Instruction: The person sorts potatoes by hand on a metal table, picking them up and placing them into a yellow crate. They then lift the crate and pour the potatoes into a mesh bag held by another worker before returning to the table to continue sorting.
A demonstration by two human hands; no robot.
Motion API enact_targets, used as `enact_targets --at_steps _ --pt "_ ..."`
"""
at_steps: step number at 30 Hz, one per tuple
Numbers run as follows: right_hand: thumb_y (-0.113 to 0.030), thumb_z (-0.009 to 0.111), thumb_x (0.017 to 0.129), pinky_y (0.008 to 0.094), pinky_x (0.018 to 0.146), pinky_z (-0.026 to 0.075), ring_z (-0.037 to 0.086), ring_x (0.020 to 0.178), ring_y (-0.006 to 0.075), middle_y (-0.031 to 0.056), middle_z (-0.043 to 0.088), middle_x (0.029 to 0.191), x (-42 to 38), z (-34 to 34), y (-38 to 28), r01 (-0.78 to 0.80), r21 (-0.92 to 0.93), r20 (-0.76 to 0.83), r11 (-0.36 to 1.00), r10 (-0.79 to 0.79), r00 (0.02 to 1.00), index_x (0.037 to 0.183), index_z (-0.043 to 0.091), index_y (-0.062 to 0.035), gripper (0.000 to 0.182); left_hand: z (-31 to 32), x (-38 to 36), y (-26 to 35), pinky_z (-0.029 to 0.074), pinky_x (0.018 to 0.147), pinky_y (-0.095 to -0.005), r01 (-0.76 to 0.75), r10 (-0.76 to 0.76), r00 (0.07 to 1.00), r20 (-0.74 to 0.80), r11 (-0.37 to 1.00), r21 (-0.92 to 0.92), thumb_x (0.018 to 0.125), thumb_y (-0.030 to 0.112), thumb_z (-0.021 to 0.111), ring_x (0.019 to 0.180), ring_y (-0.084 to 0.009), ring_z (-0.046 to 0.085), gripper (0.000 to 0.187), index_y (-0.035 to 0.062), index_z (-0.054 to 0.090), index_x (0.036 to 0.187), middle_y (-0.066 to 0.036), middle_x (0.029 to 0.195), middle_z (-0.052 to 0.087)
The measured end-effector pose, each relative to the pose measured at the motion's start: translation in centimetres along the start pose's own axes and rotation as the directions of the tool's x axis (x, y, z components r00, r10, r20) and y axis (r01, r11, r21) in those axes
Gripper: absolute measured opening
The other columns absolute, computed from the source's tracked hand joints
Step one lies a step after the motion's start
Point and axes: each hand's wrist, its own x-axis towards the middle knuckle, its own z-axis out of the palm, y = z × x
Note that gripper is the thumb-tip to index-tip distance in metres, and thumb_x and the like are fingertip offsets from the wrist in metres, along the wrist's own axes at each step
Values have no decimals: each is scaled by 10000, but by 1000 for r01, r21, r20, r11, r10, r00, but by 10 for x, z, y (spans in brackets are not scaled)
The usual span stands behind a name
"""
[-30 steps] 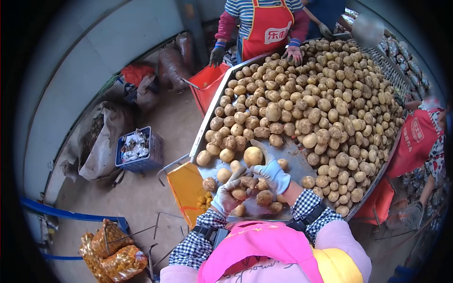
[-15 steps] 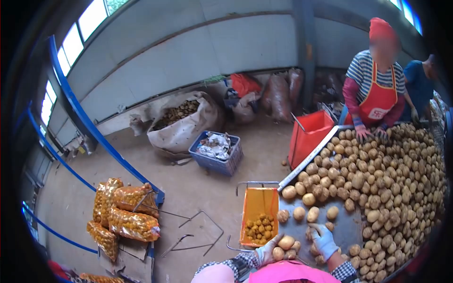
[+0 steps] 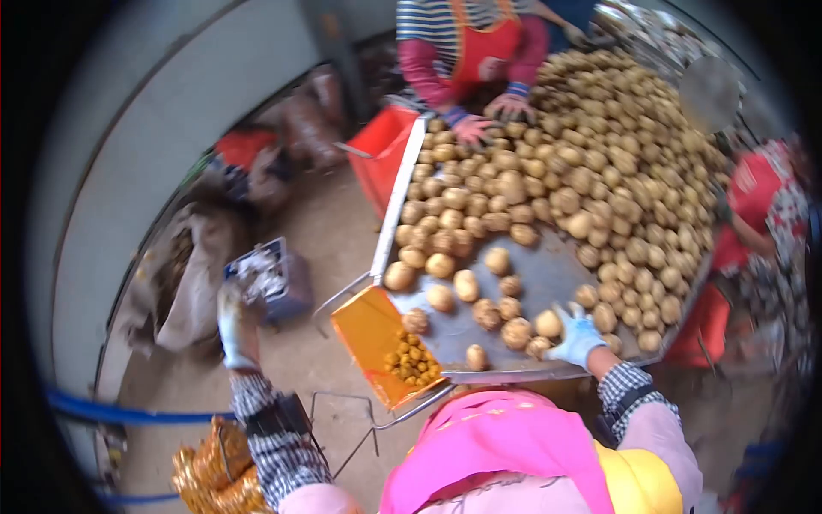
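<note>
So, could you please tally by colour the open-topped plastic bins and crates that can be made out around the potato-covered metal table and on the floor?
Red plastic bins: 2
Orange plastic bin: 1
Blue plastic crate: 1
Total: 4

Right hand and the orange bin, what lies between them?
In the head view, several loose potatoes lie scattered on the metal tabletop between the right hand and the orange bin, with bare patches among them.
</note>
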Motion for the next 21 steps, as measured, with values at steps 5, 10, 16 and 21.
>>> enact_targets --at_steps 5,10,16,21 --pt "-387 864 590 410 1060 439 477 1210 431 264 262 1410 1 63 -47 244 315 -133 917 -212 968 1472 397 -175 1020 62 -114 -148 445 930 -518 633 -627 773 -100 749 193 874 478 655 1134 -286 522 574 237 419 1339 -48 1310 465" --pt "-280 751 758 419 1065 428 492 1211 483 351 139 1480 26 77 -148 440 510 -38 739 -492 870 1483 378 -199 819 27 -164 -216 329 1035 -634 840 -864 483 -142 502 -205 885 576 607 1372 -485 263 804 236 228 1506 -134 1576 208" --pt "-284 675 823 447 1072 389 423 1294 451 245 359 1461 69 51 -193 789 245 -194 564 -769 610 1356 521 -111 582 22 -165 -222 243 1078 -660 819 -851 510 -124 525 -232 869 591 621 1412 -505 169 827 253 221 1510 -130 1592 184" --pt "-520 657 790 621 1120 194 307 1400 355 141 340 1519 151 -27 -104 205 56 -607 977 -130 784 1364 536 -296 628 70 -185 -201 304 1067 -592 773 -738 569 -362 630 -70 925 480 579 1380 -373 298 664 143 351 1450 -101 1509 334"
